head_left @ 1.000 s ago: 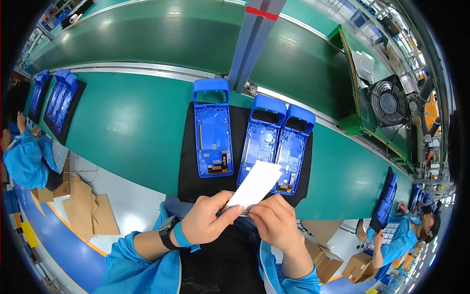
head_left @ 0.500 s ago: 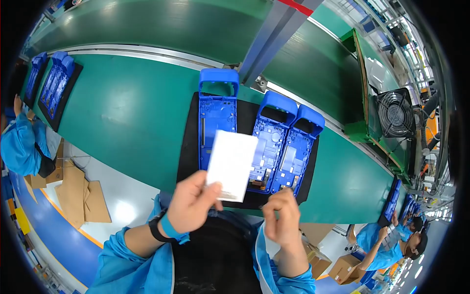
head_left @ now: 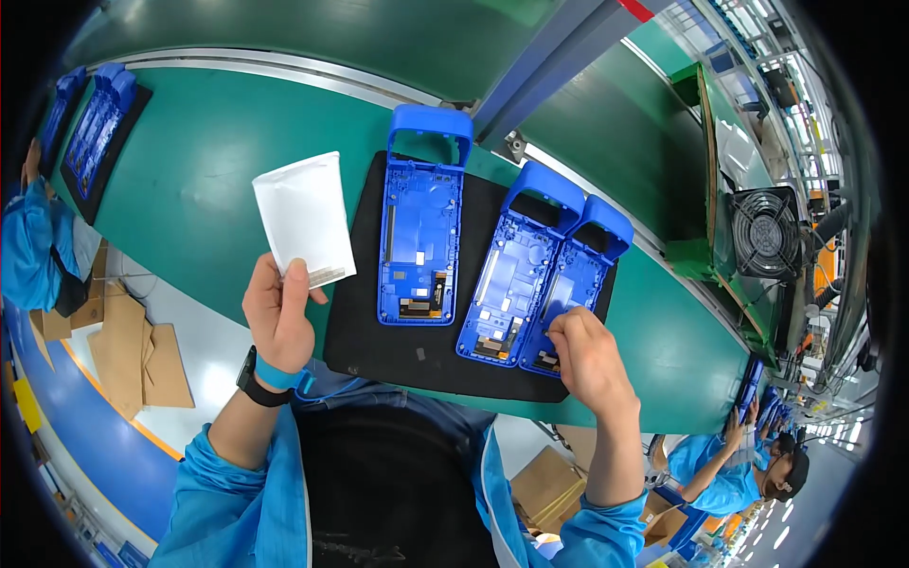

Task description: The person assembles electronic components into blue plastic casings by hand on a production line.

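Note:
My left hand (head_left: 278, 315) pinches the lower edge of a white rectangular backing sheet (head_left: 304, 219) and holds it up over the green table, left of a black mat (head_left: 390, 346). Three blue plastic housings lie open on the mat: one upright at the left (head_left: 421, 222), two leaning side by side at the right (head_left: 516, 270) (head_left: 578, 284). My right hand (head_left: 585, 356) rests with its fingertips pressed on the lower part of the rightmost housing; whether something small sits under the fingers I cannot tell.
A green conveyor belt (head_left: 284, 38) runs behind the table, crossed by a blue-grey beam (head_left: 559, 66). A fan (head_left: 765, 230) stands at the right. Another mat with blue housings (head_left: 95, 133) lies far left by a person in a blue coat (head_left: 33, 246). Cardboard (head_left: 133, 350) lies on the floor.
My left hand carried the white sheet from the middle out to the left. My right hand let go of it and moved down onto the rightmost blue housing.

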